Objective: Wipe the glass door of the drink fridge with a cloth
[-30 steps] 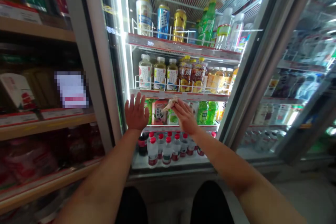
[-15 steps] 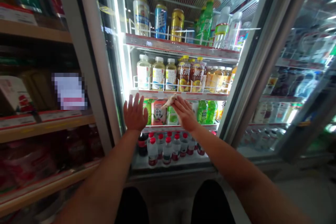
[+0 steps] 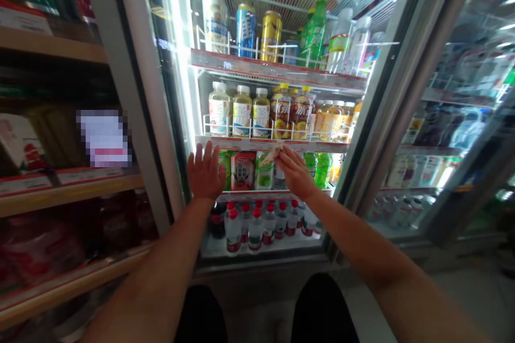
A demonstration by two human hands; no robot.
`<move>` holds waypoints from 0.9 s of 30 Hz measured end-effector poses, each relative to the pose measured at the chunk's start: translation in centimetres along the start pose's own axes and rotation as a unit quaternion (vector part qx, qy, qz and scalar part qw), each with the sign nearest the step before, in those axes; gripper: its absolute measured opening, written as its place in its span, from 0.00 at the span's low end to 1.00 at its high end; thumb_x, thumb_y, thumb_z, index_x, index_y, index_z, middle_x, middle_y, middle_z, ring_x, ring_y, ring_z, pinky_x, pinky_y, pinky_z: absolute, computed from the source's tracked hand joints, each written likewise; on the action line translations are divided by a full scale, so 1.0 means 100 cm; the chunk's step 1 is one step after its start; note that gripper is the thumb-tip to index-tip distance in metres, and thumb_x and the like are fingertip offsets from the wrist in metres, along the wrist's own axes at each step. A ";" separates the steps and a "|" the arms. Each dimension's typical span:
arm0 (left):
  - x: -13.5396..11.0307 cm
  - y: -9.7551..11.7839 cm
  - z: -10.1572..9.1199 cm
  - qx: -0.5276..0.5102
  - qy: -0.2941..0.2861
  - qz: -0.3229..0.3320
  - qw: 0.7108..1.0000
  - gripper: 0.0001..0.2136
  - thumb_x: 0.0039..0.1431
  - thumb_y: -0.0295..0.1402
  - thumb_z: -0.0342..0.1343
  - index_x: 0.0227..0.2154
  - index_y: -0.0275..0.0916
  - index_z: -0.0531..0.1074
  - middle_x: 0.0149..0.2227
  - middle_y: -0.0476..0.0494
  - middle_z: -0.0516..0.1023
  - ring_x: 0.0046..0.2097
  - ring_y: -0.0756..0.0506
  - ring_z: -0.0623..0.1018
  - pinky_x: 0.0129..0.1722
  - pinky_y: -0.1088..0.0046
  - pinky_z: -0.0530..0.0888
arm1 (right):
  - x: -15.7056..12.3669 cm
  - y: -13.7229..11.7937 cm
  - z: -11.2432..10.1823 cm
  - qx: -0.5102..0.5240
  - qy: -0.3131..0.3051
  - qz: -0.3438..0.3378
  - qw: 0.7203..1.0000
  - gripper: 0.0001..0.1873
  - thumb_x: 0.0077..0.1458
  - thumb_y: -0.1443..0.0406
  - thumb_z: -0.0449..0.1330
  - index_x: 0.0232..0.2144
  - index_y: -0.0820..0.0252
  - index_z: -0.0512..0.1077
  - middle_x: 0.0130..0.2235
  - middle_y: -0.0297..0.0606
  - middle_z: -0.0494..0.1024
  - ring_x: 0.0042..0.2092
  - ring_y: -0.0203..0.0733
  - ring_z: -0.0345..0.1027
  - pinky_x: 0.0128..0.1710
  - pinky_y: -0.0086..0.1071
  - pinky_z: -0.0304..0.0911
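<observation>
In the head view, my left hand (image 3: 206,176) is raised with its fingers spread, at the left end of the price-label strip (image 3: 229,143) below the middle shelf. It holds nothing. My right hand (image 3: 295,172) lies rather flat, its fingers together over a pale, crumpled cloth (image 3: 271,155). The cloth's loose end sticks out to the left, just under the same strip. Behind the hands stand a red drink carton (image 3: 242,170) and green drinks (image 3: 264,172), partly covered. I cannot tell whether door glass lies between my hands and the drinks.
The lit drinks fridge holds tea bottles (image 3: 242,112) on the middle shelf and cans (image 3: 245,31) above. Red-capped bottles (image 3: 255,230) stand at the bottom. Metal door frames (image 3: 406,91) rise at the right. Wooden shelves (image 3: 72,189) with goods flank the left.
My right hand has slid to the right with the cloth, uncovering more of the red carton and green drinks. The left hand has hardly moved.
</observation>
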State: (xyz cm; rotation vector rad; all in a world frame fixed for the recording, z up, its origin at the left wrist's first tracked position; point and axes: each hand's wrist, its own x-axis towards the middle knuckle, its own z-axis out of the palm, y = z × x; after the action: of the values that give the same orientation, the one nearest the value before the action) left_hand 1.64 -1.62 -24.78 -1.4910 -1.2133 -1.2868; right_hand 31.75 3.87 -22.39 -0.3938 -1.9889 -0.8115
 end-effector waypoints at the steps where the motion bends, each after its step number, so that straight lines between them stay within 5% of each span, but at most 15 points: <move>1: 0.000 0.000 0.000 0.001 0.000 0.000 1.000 0.27 0.69 0.35 0.49 0.69 0.40 0.58 0.69 0.38 0.59 0.73 0.38 0.49 0.72 0.52 0.45 | -0.001 0.003 -0.001 0.005 0.002 0.016 1.000 0.28 0.66 0.75 0.48 0.65 0.56 0.66 0.65 0.38 0.69 0.73 0.42 0.46 0.72 0.45 0.52; 6: 0.000 0.000 0.000 -0.001 0.006 0.005 1.000 0.27 0.69 0.36 0.48 0.69 0.40 0.58 0.70 0.38 0.59 0.73 0.38 0.50 0.71 0.51 0.45 | -0.010 0.012 -0.002 -0.007 0.075 0.117 0.990 0.29 0.67 0.73 0.48 0.67 0.53 0.62 0.67 0.39 0.66 0.73 0.45 0.45 0.71 0.51 0.56; 13: 0.000 -0.001 0.000 0.012 0.013 0.022 1.000 0.28 0.69 0.34 0.49 0.71 0.41 0.55 0.70 0.38 0.58 0.73 0.37 0.49 0.71 0.51 0.46 | -0.028 0.027 -0.012 -0.008 0.045 0.088 0.995 0.27 0.67 0.73 0.49 0.65 0.55 0.66 0.65 0.42 0.68 0.72 0.45 0.47 0.70 0.51 0.56; 18: -0.001 -0.001 0.001 0.016 0.019 0.028 0.999 0.28 0.69 0.34 0.49 0.71 0.40 0.55 0.70 0.38 0.58 0.73 0.38 0.49 0.72 0.52 0.46 | -0.033 0.036 -0.014 -0.022 0.101 0.147 0.984 0.29 0.66 0.73 0.48 0.67 0.55 0.63 0.68 0.43 0.64 0.73 0.47 0.45 0.70 0.55 0.56; 27: -0.001 -0.002 0.001 0.016 0.014 0.028 0.999 0.29 0.69 0.34 0.49 0.71 0.41 0.53 0.70 0.38 0.56 0.73 0.38 0.48 0.72 0.50 0.46 | -0.039 0.057 -0.022 -0.037 0.131 0.142 0.980 0.27 0.68 0.70 0.47 0.66 0.54 0.63 0.68 0.43 0.64 0.73 0.47 0.47 0.69 0.55 0.58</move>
State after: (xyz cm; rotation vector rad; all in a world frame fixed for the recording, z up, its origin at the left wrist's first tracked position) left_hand 1.49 -1.51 -24.92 -1.4682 -1.1615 -1.2424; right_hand 38.43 6.73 -22.71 -0.5691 -1.6173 -0.7170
